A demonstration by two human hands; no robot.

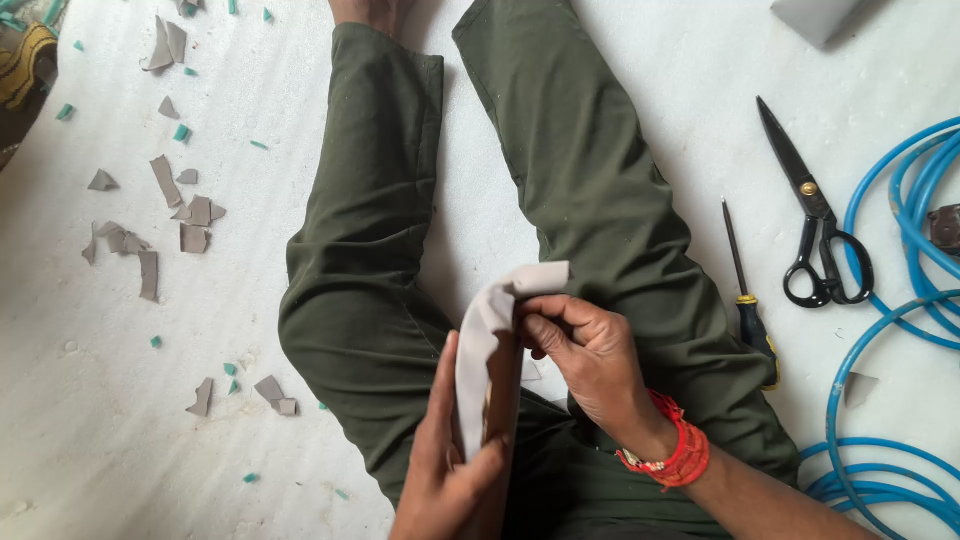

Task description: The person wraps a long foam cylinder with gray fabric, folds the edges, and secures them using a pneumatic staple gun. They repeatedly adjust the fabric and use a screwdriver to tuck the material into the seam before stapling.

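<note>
I sit on a white floor with my legs in dark green trousers (560,150) stretched ahead. My left hand (445,470) grips the lower part of a grey piece of sheet material (482,340) held upright over my lap. My right hand (590,355), with red thread bands at the wrist, pinches the upper folded edge of the same grey piece. What the piece is wrapped around is hidden between my hands.
Black scissors (815,215) and a screwdriver (745,290) with a black and yellow handle lie on the floor to the right. Blue hose (905,200) coils at the far right. Grey and teal offcuts (160,215) are scattered on the left.
</note>
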